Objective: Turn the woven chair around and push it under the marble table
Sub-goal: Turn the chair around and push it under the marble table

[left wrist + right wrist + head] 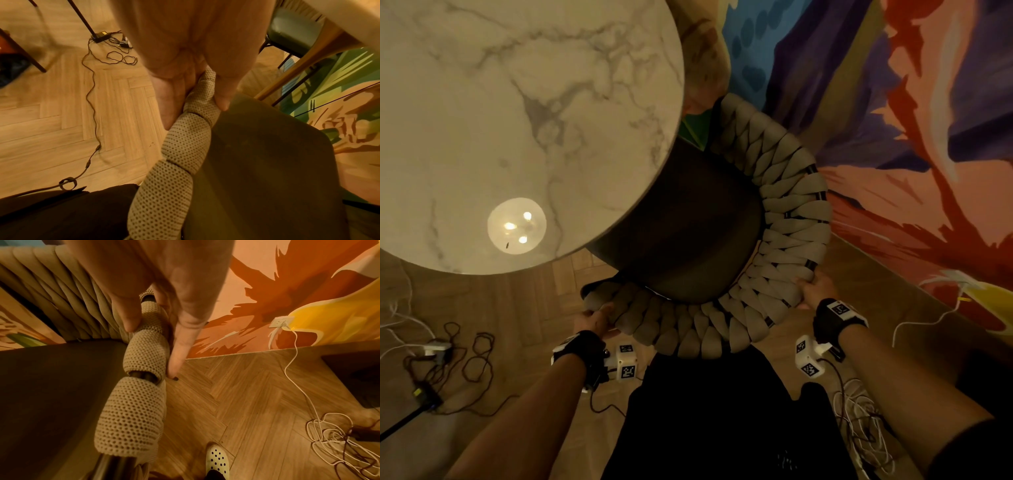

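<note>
The woven chair [784,219] has a curved back of thick beige knitted bands and a dark seat [688,233]. Its seat front lies partly beneath the round marble table [517,113]. My left hand [595,317] grips the back's left end, thumb and fingers curled round a knitted band [195,104]. My right hand [813,287] grips the back's rim on the right, thumb on one side of the band [144,344] and fingers on the other. The chair's legs are hidden.
A colourful mural wall [893,137] runs close behind the chair on the right. Cables and a power strip [434,353] lie on the wood floor at left; white cable coils [859,421] lie at right. A green-seated chair [294,30] stands beyond the table.
</note>
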A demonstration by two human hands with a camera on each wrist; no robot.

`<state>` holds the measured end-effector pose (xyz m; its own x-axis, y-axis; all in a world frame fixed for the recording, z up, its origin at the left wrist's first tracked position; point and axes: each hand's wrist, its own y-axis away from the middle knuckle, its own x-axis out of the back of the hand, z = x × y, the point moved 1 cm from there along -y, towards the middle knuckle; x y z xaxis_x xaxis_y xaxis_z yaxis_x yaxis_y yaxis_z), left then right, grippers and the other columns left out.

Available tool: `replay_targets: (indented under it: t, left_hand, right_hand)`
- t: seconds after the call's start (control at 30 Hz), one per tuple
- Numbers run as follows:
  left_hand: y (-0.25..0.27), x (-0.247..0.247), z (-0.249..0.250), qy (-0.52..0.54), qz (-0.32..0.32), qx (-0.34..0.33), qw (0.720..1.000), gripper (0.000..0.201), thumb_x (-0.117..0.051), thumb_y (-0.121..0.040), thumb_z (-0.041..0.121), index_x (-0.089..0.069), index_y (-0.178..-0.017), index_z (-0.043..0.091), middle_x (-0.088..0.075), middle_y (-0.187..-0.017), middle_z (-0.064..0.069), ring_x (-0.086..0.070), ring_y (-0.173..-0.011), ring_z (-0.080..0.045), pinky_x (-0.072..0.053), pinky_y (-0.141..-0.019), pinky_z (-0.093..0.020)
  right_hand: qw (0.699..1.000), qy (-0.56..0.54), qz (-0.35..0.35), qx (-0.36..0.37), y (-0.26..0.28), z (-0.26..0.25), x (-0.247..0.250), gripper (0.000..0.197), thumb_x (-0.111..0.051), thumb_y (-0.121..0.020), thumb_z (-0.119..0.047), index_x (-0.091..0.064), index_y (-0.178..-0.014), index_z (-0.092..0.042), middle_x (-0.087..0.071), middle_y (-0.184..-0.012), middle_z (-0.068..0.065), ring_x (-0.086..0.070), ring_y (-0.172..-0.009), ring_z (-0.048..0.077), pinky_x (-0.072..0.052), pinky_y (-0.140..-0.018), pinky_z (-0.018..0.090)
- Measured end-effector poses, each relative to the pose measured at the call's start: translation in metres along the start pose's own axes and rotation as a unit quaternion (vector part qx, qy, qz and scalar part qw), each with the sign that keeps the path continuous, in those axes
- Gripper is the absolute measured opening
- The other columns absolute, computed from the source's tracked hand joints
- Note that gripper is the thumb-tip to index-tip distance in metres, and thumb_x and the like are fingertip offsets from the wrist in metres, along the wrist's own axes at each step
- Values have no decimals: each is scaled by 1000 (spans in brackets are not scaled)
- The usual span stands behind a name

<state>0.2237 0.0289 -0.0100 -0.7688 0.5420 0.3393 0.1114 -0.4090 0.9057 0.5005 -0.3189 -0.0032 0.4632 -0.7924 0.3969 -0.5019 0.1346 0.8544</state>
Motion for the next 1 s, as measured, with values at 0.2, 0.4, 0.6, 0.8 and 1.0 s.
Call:
replay_targets:
  t: [0.2, 0.4, 0.6, 0.8, 1.0]
  left_hand:
    - [5, 0, 8, -10, -4, 15, 1000, 46, -55, -95, 12, -44, -138, 2, -50, -140, -27, -53, -124, -46, -48, -95, -53]
    - [22, 0, 5, -55, -7, 16, 998, 47, -51, -98, 21, -40, -142, 7, -50, -143, -19, -52, -128, -39, -47, -98, -51]
    - [45, -4, -13, -137, -23, -8, 990, 44, -44, -100, 26, -41, -141, 10, -58, -135, -16, -62, -93, -29, -52, -64, -37]
    - [67, -18, -41, -222, -58, -9, 973, 43, -41, -101, 28, -49, -134, 1, -59, -131, -20, -60, -84, -29, -47, -77, -39]
    - [83, -28, -69, -329, -113, -11, 937, 39, -42, -101, 27, -49, -130, 4, -64, -106, -13, -62, -76, -22, -48, -70, -33]
  right_hand:
    - [1000, -6, -10, 10, 1, 1, -1, 48, -63, -89, -25, -50, -134, -13, -56, -136, 17, -58, -117, 42, -55, -88, 57]
    - [998, -19, -54, -20, 16, -11, 3, 47, -56, -94, -21, -43, -139, -16, -49, -144, 16, -52, -125, 40, -51, -96, 50]
    - [996, -59, -67, 16, 26, 6, 9, 57, -49, -96, -10, -29, -149, -20, -46, -145, 15, -50, -126, 41, -48, -99, 50]
    - [994, -66, -87, -3, 15, 60, 19, 43, -46, -98, -9, -37, -140, 0, -61, -114, 29, -71, -54, 17, -55, -46, 25]
    - [989, 15, -127, -70, 25, 143, 27, 39, -42, -99, -10, -46, -135, 5, -61, -71, 14, -62, -50, 23, -49, -48, 31]
